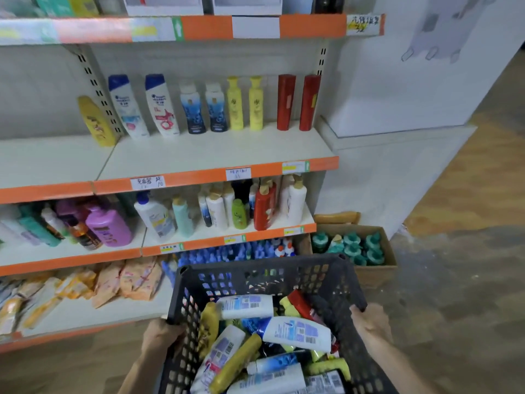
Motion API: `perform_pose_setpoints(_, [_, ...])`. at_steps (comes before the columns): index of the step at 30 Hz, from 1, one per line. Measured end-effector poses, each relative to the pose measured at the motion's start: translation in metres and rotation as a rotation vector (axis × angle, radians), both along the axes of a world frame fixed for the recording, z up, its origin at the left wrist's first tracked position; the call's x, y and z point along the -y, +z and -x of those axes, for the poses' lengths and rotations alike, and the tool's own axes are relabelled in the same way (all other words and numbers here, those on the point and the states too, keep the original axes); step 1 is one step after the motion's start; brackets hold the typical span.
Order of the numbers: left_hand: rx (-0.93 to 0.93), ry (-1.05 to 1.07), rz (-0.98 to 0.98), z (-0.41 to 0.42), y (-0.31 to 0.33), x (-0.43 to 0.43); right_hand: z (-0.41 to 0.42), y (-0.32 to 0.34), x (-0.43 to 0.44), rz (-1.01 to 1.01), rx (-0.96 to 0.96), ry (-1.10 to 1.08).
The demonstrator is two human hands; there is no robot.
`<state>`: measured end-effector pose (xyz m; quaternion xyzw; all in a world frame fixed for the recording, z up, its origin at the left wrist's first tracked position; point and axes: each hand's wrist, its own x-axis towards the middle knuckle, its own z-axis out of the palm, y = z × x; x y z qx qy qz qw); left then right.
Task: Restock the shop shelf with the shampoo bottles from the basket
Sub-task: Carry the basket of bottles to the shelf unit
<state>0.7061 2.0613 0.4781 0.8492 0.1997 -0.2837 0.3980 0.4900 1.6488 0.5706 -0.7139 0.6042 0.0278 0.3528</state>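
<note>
Cardboard box (366,270) of teal-capped bottles (352,247) on the floor; orange packets (125,281) on the bottom tier.

Basket (257,275) before shelf (216,150); bottles (295,332) piled in it; hands at its left (162,335) and right (369,322) rims.

The dark perforated plastic basket (264,277) runs off the bottom edge, its near wall out of sight. Both forearms are cut off down there too. The fingers of the left hand (162,335) and right hand (369,322) curl over the rim, tips hidden inside. The jumbled white and yellow shampoo bottles (295,331) overlap, lower ones buried. Handwritten white price tags (147,183) are too blurred to read. The top shelf's white boxes (164,4) are cropped by the upper edge.
</note>
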Motion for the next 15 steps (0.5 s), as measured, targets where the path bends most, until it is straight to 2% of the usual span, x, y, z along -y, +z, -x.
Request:
perform_pose_setpoints(2, [-0.01,-0.029,0.012,-0.023,-0.029,0.002,-0.019,-0.011,0.012,-0.025,-0.006,-0.003])
perform_pose_setpoints(6, [0.011,0.042,0.014,-0.041,-0.06,0.006,-0.051,-0.035,0.024,-0.009,-0.001,0.039])
perform_pose_setpoints(10, [0.04,0.114,0.082,-0.04,-0.046,0.032,-0.078,-0.064,0.039,-0.002,-0.01,0.073])
perform_pose_setpoints(15, [0.039,0.159,0.142,-0.042,-0.062,0.06,-0.097,-0.119,0.061,-0.021,-0.022,0.062])
